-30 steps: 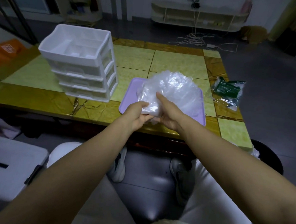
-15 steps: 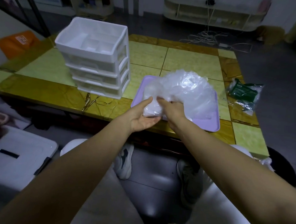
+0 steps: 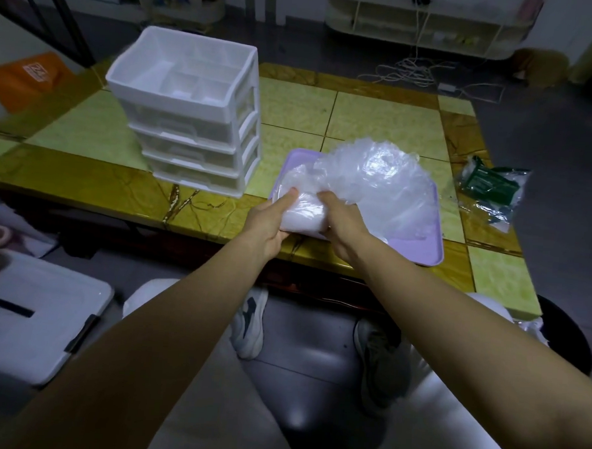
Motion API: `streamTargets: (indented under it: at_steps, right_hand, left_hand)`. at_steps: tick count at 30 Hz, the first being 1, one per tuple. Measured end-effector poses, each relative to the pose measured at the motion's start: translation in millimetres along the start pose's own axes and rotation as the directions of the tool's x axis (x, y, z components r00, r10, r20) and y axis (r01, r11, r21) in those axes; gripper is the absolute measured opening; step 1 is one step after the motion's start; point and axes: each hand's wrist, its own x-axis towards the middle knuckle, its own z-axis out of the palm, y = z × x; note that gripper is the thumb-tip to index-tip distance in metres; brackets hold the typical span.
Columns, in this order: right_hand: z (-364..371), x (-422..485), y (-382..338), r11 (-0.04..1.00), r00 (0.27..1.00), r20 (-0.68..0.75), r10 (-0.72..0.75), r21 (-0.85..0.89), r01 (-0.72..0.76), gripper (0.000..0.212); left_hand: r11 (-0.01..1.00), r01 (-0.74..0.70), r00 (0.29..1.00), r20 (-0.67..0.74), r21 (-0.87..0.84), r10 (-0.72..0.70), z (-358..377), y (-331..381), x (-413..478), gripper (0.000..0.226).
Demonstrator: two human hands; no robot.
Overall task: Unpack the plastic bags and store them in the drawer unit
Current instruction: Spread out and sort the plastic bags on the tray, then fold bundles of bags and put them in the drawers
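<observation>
My left grip [image 3: 270, 223] and right grip [image 3: 342, 223] are both closed on the clear plastic bags [image 3: 375, 180]. The left has its thumb on top of the folded white end and its fingers underneath. The right has its fingers dug into the crumpled mass beside it. The bundle sits low over the purple tray [image 3: 423, 255] at the near edge of the table [image 3: 84, 179], and its loose end billows away from me across the tray.

I judge the unpacking done: a torn green wrapper [image 3: 489, 183] lies apart at the table's right side. The step in hand is gathering the loose bags into a wad small enough to store.

The white drawer unit [image 3: 197, 123] stands just left of the tray, and all three drawers look shut. So next I need to press the air out and fold the loose end in. Then one grip must hold the wad alone while the other pulls a drawer open by its front. The slippery film may spring back open if I loosen too soon.
</observation>
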Motion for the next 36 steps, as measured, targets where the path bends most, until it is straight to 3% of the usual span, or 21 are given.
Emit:
streamTargets:
  at_steps: [3, 5, 6, 7, 9, 11, 13, 15, 17, 19, 23, 25, 27, 30, 33, 36]
  right_hand:
    - [6, 6, 3, 0.988, 0.994, 0.004, 0.107, 0.114, -0.106, 0.039]
    - [13, 11, 5, 0.986, 0.984, -0.082, 0.156, 0.072, -0.15, 0.06]
    - [16, 14, 6, 0.987, 0.973, -0.175, 0.152, -0.031, -0.159, 0.076]
    - [19, 14, 6, 0.978, 0.953, -0.291, 0.084, -0.159, -0.135, 0.083]
    - [20, 9, 6, 0.921, 0.873, -0.422, -0.244, -0.382, 0.073, 0.07]
    - [23, -1, 3, 0.796, 0.787, -0.274, -0.553, -0.453, 0.401, 0.035]
    - [32, -7, 7, 0.715, 0.792, -0.059, -0.608, -0.473, 0.514, 0.014]
    - [43, -7, 12, 0.72, 0.87, 0.09, -0.484, -0.524, 0.455, 0.017]
    - [52, -8, 11, 0.833, 0.954, 0.131, -0.27, -0.465, 0.3, 0.024]
    - [56, -3, 12, 0.903, 0.978, 0.152, -0.143, -0.383, 0.192, 0.027]
    - [61, 10, 19, 0.923, 0.984, 0.067, -0.167, -0.34, 0.18, 0.024]
    - [71, 17, 21, 0.932, 0.984, 0.018, -0.178, -0.318, 0.175, 0.016]
    - [80, 28, 21, 0.919, 0.98, 0.01, -0.2, -0.344, 0.191, 0.011]
    - [95, 43, 20, 0.894, 0.979, 0.08, -0.188, -0.398, 0.204, 0.008]
    - [116, 56, 22, 0.874, 0.971, 0.197, -0.134, -0.439, 0.209, 0.046]
    - [133, 68, 27, 0.836, 0.945, 0.308, -0.113, -0.485, 0.258, 0.052]
  left_hand:
    - [1.0, -0.024, 0.999, -0.022, -0.006, 0.024, -8, 6, 0, 0.042]
    - [0.999, -0.05, 0.994, -0.096, 0.004, 0.05, -15, 10, 2, 0.039]
    - [0.997, -0.07, 0.984, -0.166, 0.019, 0.072, -20, 11, 5, 0.037]
    - [0.995, -0.092, 0.964, -0.247, 0.037, 0.098, -24, 13, 7, 0.035]
    - [0.989, -0.135, 0.914, -0.379, 0.055, 0.145, -30, 16, 11, 0.037]
    - [0.982, -0.165, 0.871, -0.455, 0.087, 0.187, -33, 18, 14, 0.036]
    - [0.979, -0.168, 0.868, -0.454, 0.113, 0.201, -32, 18, 17, 0.031]
    - [0.979, -0.156, 0.893, -0.405, 0.127, 0.195, -27, 15, 18, 0.029]
    - [0.983, -0.119, 0.941, -0.299, 0.137, 0.156, -23, 12, 17, 0.035]
    - [0.993, -0.068, 0.979, -0.183, 0.101, 0.086, -24, 14, 12, 0.032]
    - [0.994, -0.02, 0.993, -0.112, 0.104, 0.032, -38, 27, 13, 0.035]
    - [0.995, -0.024, 0.997, -0.066, 0.096, 0.03, -46, 36, 14, 0.024]
    - [0.986, -0.023, 0.995, -0.09, 0.163, 0.038, -57, 49, 15, 0.019]
    - [0.947, -0.037, 0.96, -0.252, 0.32, 0.123, -88, 68, 29, 0.017]
    - [0.938, -0.054, 0.915, -0.358, 0.343, 0.184, -117, 86, 51, 0.023]
    - [0.951, -0.08, 0.918, -0.35, 0.3, 0.187, -133, 96, 72, 0.028]
